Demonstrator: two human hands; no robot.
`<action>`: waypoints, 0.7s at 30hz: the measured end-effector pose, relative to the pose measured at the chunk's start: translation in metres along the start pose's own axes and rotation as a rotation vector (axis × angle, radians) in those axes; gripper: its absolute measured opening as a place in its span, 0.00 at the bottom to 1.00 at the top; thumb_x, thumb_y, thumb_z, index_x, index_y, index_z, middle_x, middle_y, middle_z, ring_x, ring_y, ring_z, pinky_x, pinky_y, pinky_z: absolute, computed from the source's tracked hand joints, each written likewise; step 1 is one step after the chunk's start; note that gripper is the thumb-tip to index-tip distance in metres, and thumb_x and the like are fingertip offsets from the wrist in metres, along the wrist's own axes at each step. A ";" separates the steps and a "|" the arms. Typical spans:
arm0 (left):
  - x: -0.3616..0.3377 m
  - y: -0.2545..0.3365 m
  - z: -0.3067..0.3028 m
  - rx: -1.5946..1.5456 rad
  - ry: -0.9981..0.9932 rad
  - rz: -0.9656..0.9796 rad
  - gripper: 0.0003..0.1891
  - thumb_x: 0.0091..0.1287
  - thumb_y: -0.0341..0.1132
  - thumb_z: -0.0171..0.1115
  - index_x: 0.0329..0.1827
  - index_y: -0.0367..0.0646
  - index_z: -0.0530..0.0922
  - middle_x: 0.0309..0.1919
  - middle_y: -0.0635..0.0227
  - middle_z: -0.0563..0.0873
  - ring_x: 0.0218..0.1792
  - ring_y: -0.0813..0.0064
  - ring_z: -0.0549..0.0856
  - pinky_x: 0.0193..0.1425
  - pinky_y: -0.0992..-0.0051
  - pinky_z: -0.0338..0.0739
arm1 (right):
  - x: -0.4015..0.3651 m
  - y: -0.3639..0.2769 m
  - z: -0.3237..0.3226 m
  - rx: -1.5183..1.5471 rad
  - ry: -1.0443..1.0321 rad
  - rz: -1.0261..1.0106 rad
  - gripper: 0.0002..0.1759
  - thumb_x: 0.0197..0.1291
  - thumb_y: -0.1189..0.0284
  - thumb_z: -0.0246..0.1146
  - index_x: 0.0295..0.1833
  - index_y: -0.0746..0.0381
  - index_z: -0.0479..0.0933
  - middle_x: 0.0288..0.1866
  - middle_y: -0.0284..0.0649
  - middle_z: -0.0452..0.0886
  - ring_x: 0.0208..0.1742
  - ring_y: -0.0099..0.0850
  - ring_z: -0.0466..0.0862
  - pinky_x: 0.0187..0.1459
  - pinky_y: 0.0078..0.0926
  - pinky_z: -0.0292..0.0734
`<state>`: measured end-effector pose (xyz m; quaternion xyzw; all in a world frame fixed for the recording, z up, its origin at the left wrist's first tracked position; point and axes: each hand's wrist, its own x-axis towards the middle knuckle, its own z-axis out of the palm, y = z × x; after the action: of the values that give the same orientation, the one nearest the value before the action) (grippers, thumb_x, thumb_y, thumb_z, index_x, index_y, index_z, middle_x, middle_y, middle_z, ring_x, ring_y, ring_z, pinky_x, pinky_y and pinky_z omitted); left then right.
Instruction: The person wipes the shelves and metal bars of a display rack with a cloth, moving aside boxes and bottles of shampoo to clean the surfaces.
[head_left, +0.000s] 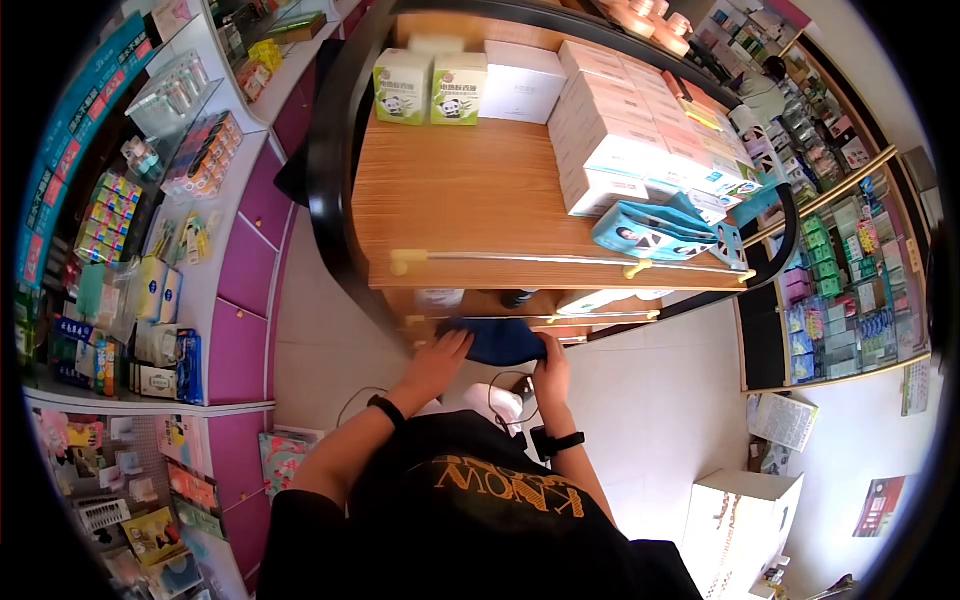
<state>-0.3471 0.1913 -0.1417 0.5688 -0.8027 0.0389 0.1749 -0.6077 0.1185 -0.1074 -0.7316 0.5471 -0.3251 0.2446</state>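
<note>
A dark blue cloth-like item [500, 342] is stretched between my two hands, in front of the lower shelf of a wooden rack [460, 190]. My left hand [438, 360] grips its left end, fingers lying over the fabric. At the opposite end my right hand [551, 372] pinches the edge, its fingertips partly hidden. Just beyond the cloth, a white item [440, 298] and a small dark one [517, 298] stand on the lower shelf. On the top shelf, light blue packets [655, 232] lie near the front rail [540, 260].
Panda-print boxes [458, 90], a plain white box [521, 82] and stacked white cartons [620, 125] fill the top shelf's back and right. Purple-fronted cabinets [240, 315] with goods run along the left. A glass display case [860, 290] and a large carton [740, 525] are at right.
</note>
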 end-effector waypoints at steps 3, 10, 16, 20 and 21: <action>0.007 0.006 0.014 0.067 -0.004 0.018 0.30 0.72 0.32 0.59 0.79 0.39 0.77 0.75 0.60 0.79 0.72 0.62 0.80 0.62 0.61 0.85 | 0.004 -0.011 -0.022 -0.050 0.076 0.000 0.33 0.56 0.91 0.54 0.67 0.59 0.81 0.64 0.48 0.85 0.66 0.55 0.81 0.68 0.51 0.77; 0.008 0.009 0.012 0.035 -0.048 0.001 0.30 0.71 0.33 0.60 0.79 0.40 0.76 0.77 0.62 0.78 0.73 0.64 0.81 0.51 0.66 0.89 | 0.021 -0.034 -0.006 -0.128 0.152 -0.230 0.35 0.50 0.91 0.55 0.65 0.58 0.82 0.65 0.43 0.86 0.65 0.50 0.83 0.69 0.50 0.75; -0.010 0.000 0.009 0.042 -0.036 -0.087 0.31 0.70 0.32 0.61 0.78 0.41 0.77 0.76 0.63 0.80 0.72 0.65 0.82 0.51 0.68 0.90 | 0.030 -0.060 0.018 0.028 -0.003 -0.325 0.38 0.47 0.91 0.52 0.66 0.61 0.81 0.64 0.48 0.86 0.69 0.55 0.81 0.72 0.52 0.74; -0.035 -0.017 -0.002 0.108 -0.019 -0.221 0.31 0.69 0.31 0.61 0.78 0.42 0.77 0.75 0.64 0.81 0.72 0.66 0.83 0.48 0.70 0.90 | 0.035 -0.081 0.041 0.062 0.002 -0.414 0.37 0.46 0.90 0.55 0.64 0.59 0.83 0.63 0.45 0.87 0.64 0.52 0.83 0.66 0.49 0.76; -0.041 -0.021 -0.005 0.118 -0.021 -0.231 0.31 0.69 0.31 0.61 0.78 0.42 0.77 0.75 0.64 0.81 0.72 0.66 0.83 0.48 0.70 0.90 | 0.035 -0.085 0.048 0.091 -0.029 -0.418 0.36 0.47 0.90 0.56 0.64 0.59 0.83 0.63 0.45 0.87 0.65 0.52 0.83 0.68 0.49 0.76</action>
<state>-0.3145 0.2221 -0.1530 0.6671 -0.7301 0.0596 0.1358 -0.5108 0.1087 -0.0716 -0.8220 0.3644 -0.3825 0.2127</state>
